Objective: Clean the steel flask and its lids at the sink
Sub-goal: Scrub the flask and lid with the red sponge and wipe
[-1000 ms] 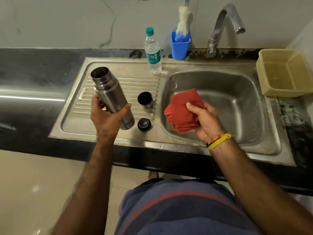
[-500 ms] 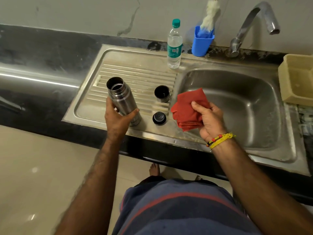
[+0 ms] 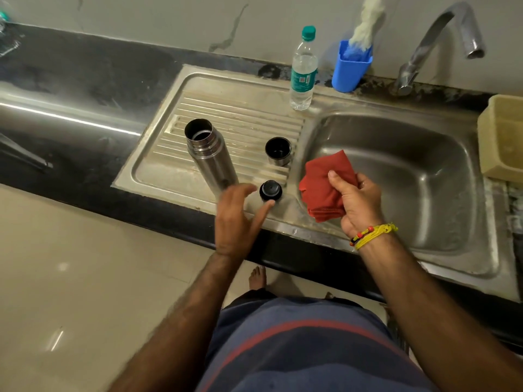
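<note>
The open steel flask (image 3: 210, 154) stands upright on the ribbed drainboard (image 3: 243, 120) with its mouth facing up. To its right a steel cup lid (image 3: 278, 150) sits open side up. In front of that lies a black stopper lid (image 3: 271, 190). My left hand (image 3: 236, 219) hovers just in front of the flask with fingers spread, its fingertips near the black stopper, holding nothing. At the left rim of the sink basin (image 3: 402, 176), my right hand (image 3: 358, 200) grips a folded red cloth (image 3: 322, 185).
A plastic water bottle (image 3: 303, 70) with a green cap stands at the back of the drainboard. A blue holder (image 3: 351, 67) with a fluffy brush stands beside the tap (image 3: 441, 38). A beige basket (image 3: 502, 137) sits at the right edge. Dark counter runs left.
My left hand has set the flask down on the drainboard, let go of it and moved right toward the black stopper. The right hand still holds the red cloth.
</note>
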Demonstrator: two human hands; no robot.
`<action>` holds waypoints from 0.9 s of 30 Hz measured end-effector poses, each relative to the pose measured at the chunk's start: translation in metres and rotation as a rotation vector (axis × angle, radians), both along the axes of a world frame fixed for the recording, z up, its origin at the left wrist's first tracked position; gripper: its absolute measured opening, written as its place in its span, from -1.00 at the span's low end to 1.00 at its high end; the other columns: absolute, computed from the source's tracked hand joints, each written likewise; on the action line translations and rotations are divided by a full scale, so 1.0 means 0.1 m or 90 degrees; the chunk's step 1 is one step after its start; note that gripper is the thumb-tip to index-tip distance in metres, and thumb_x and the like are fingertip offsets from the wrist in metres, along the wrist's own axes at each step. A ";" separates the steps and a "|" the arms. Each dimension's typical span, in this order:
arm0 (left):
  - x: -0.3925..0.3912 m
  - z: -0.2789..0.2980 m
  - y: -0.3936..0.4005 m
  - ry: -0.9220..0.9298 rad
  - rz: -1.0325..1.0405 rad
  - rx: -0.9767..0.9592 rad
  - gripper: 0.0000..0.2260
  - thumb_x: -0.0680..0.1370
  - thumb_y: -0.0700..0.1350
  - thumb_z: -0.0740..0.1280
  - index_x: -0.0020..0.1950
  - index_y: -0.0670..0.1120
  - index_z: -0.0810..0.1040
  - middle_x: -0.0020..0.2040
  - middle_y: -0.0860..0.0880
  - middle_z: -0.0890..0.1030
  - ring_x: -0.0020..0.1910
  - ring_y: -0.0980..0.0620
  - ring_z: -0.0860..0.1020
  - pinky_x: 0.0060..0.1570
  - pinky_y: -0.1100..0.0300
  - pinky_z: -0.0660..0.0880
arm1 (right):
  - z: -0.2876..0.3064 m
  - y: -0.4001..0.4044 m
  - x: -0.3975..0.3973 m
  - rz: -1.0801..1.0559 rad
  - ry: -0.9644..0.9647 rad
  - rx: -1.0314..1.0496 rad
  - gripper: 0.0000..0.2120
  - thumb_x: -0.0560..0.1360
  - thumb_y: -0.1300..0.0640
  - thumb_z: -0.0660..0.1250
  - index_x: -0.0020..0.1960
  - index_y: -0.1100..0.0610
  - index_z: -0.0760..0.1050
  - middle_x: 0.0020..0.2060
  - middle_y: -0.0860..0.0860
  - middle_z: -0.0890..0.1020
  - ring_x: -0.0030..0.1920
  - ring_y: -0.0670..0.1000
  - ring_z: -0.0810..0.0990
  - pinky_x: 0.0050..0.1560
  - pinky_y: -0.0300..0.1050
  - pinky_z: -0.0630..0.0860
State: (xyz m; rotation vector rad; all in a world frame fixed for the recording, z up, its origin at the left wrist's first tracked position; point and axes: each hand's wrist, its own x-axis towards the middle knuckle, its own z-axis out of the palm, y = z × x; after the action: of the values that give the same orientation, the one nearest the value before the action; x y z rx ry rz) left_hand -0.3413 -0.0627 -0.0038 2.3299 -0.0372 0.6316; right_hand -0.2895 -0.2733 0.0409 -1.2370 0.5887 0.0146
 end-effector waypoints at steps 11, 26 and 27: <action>0.43 -0.11 -0.49 0.315 0.031 -0.148 -0.62 0.39 -0.08 0.61 0.14 0.03 0.58 0.09 0.08 0.63 0.08 0.11 0.58 0.21 0.04 0.57 | -0.02 -0.44 -0.12 -0.046 0.018 -0.099 -0.82 0.41 0.27 0.55 -0.13 0.12 0.56 -0.22 0.03 0.68 -0.26 -0.01 0.66 -0.28 -0.09 0.64; 0.84 0.59 -1.29 0.240 -0.262 0.038 -0.56 0.31 -0.13 0.63 0.17 -0.03 0.70 -0.05 0.00 0.74 -0.09 0.02 0.68 0.03 0.16 0.57 | 0.09 -0.58 -0.29 0.130 -0.322 -0.926 -0.56 0.33 0.33 0.33 0.19 0.19 0.64 0.09 0.12 0.69 -0.04 0.24 0.65 0.03 0.11 0.62; 0.85 0.62 -1.34 0.247 -0.261 0.067 -0.59 0.31 -0.12 0.62 0.15 -0.02 0.70 -0.07 -0.01 0.74 -0.10 -0.01 0.68 0.01 0.16 0.56 | 0.11 -0.63 -0.26 0.127 -0.307 -0.923 -0.56 0.34 0.32 0.31 0.19 0.17 0.64 0.06 0.11 0.70 -0.07 0.25 0.64 -0.03 0.14 0.63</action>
State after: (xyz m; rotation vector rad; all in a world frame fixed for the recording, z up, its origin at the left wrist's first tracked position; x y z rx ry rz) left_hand -0.2568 -0.1966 0.0585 2.4067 -0.3654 -0.0278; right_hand -0.3159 -0.3364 0.0518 -2.5827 -0.0563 -0.6238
